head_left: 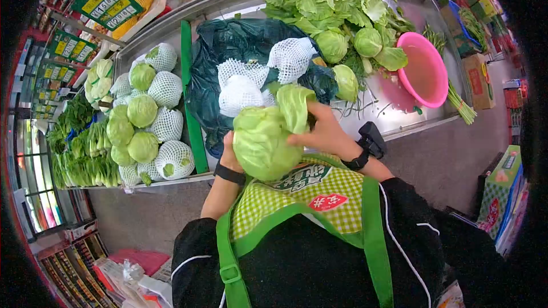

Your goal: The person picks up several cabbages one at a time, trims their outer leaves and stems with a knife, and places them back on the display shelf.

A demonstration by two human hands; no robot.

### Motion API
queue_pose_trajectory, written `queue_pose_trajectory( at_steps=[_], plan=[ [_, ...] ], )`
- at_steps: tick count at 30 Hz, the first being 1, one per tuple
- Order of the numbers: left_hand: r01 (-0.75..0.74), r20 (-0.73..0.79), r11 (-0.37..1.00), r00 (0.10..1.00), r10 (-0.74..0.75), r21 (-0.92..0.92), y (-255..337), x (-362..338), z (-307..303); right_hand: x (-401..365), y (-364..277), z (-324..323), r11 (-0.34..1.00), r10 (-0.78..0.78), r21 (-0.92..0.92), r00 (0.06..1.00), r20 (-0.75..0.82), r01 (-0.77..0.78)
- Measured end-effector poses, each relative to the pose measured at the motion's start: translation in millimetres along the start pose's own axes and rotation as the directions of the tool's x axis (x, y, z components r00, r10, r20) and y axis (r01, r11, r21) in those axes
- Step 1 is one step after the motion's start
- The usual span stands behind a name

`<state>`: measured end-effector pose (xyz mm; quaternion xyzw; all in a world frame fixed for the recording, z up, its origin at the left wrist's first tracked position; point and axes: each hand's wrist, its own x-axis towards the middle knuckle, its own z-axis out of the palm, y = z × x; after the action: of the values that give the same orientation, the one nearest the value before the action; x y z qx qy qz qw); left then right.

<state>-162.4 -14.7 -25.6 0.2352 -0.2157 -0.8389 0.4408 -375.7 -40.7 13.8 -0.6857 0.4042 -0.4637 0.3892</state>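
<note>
A pale green cabbage (264, 147) is held up in front of the apron. My left hand (228, 153) grips its left side, mostly hidden behind it. On the right, my right hand (322, 133) is closed on a loose outer leaf (294, 107) that stands away from the head. Just beyond, white foam nets (242, 94) lie on a dark green plastic bag (214, 51). More cabbages (142, 110), several in foam nets, are stacked to the left behind a green divider (187, 80).
Loose leaves (319, 0) pile up at the back of the metal counter (394, 132). A pink basin (423, 71) of cloudy water stands at the right. Leafy greens (85, 157) fill the far left. A box (502, 188) stands on the floor at right.
</note>
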Motion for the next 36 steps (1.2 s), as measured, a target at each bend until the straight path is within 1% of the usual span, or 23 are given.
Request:
queue_pose_trajectory(
  at_steps=[1,4,6,7,8,10,11,12,13,14,16,18,19,21,24,25,26,27,30,31,32,34,36],
  plan=[
    [-0.038,0.108,0.999,0.993,0.039,-0.006,2,2,5,-2,1,-1,1.000,-0.022,0.020,0.998,0.062,0.020],
    [0.024,0.119,0.999,0.993,-0.028,0.032,4,3,10,-7,3,-5,0.997,-0.072,0.011,0.986,0.153,0.072],
    [0.026,0.054,0.999,0.998,-0.027,0.020,-5,5,7,-8,6,-1,0.987,0.147,0.061,0.989,-0.013,-0.146],
    [-0.022,0.158,0.998,0.987,0.032,-0.063,-14,8,3,-6,10,8,0.936,0.214,0.325,0.950,-0.228,-0.133],
    [-0.064,0.261,0.987,0.960,0.102,-0.150,-18,12,-1,-5,6,11,0.936,0.241,0.325,0.919,-0.311,-0.136],
    [-0.106,0.282,0.989,0.951,0.131,-0.101,-18,12,4,-3,14,4,0.912,0.313,0.343,0.922,-0.226,-0.226],
    [-0.002,0.332,0.958,0.938,0.102,-0.287,-19,13,3,-2,16,3,0.910,0.318,0.343,0.922,-0.221,-0.232],
    [0.112,0.391,0.886,0.917,0.083,-0.450,-17,17,2,1,19,2,0.680,0.493,0.646,0.869,-0.052,-0.347],
    [0.110,0.393,0.884,0.915,0.088,-0.454,-17,19,3,2,20,1,0.341,0.582,0.839,0.797,0.164,-0.423],
    [0.093,0.378,0.898,0.922,0.085,-0.430,-17,18,5,3,20,3,0.344,0.579,0.841,0.800,0.159,-0.417],
    [0.054,0.335,0.920,0.938,0.087,-0.388,-17,16,6,5,19,6,0.059,0.604,0.883,0.721,0.339,-0.465],
    [0.019,0.276,0.936,0.957,0.085,-0.352,-19,14,6,2,24,8,0.115,0.574,0.888,0.759,0.307,-0.446],
    [0.004,0.249,0.943,0.965,0.084,-0.334,-19,14,6,1,24,10,0.358,0.477,0.818,0.842,0.254,-0.450],
    [-0.019,0.191,0.950,0.978,0.082,-0.311,-18,16,7,9,14,5,-0.016,0.589,0.878,0.705,0.395,-0.478],
    [-0.040,0.132,0.952,0.988,0.083,-0.302,-18,19,10,6,27,9,-0.087,0.563,0.932,0.755,0.337,-0.351],
    [-0.043,0.122,0.955,0.989,0.082,-0.295,-18,18,10,5,29,3,-0.073,0.565,0.935,0.758,0.326,-0.348],
    [-0.047,0.110,0.958,0.991,0.080,-0.282,-16,15,10,3,29,-4,0.631,0.502,0.665,0.864,0.042,-0.399],
    [-0.051,0.094,0.961,0.992,0.079,-0.272,-15,12,10,2,29,-11,0.968,0.250,0.004,0.962,-0.107,-0.251],
    [-0.057,0.063,0.970,0.995,0.073,-0.235,-12,7,11,35,34,-56,0.980,0.185,-0.038,0.961,-0.205,-0.197],
    [-0.055,0.063,0.974,0.996,0.070,-0.219,-11,7,12,56,41,-72,0.808,0.467,0.505,0.852,-0.234,-0.304],
    [-0.052,0.054,0.976,0.996,0.065,-0.213,-10,5,11,77,55,-88,0.380,0.689,0.895,0.717,-0.104,-0.235],
    [-0.045,0.054,0.980,0.997,0.056,-0.193,-7,7,13,116,95,-139,0.743,0.552,0.623,0.751,-0.361,-0.246],
    [-0.039,0.051,0.983,0.998,0.049,-0.182,-6,7,14,146,92,-200,0.792,0.587,0.139,0.679,-0.442,-0.594]
  ],
)
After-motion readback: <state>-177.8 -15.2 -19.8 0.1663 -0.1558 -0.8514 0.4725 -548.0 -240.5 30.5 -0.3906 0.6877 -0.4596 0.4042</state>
